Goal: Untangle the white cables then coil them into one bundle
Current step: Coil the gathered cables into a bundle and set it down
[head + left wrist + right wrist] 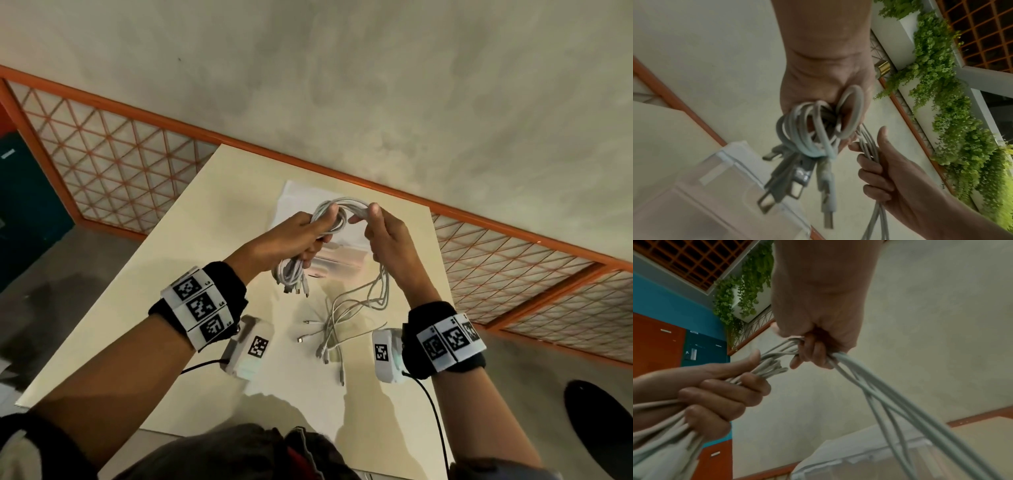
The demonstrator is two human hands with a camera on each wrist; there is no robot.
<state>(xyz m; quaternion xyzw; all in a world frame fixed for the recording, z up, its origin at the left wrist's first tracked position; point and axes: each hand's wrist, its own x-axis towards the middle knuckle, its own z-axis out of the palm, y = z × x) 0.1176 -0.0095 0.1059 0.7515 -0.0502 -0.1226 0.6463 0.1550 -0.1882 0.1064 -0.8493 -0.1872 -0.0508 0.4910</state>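
Observation:
Above the table, my left hand [303,231] grips a coil of white cables [337,209], with thumb and fingers curled round the loops. The coil's USB plugs [296,287] dangle below that fist. My right hand [378,233] holds several strands of the same cables [382,287], which run down from it to loose ends [329,335] lying on the table. In the left wrist view the coil [812,126] fills the left hand [824,87] and the plugs [797,175] hang blurred. In the right wrist view the right hand's [818,340] fingers curl round the strands [890,394].
A cream table [205,260] carries a clear plastic box [342,262] and a white sheet [291,197] under my hands. An orange lattice railing [120,161] borders the table's far side. A dark round object [599,425] lies on the floor at the right.

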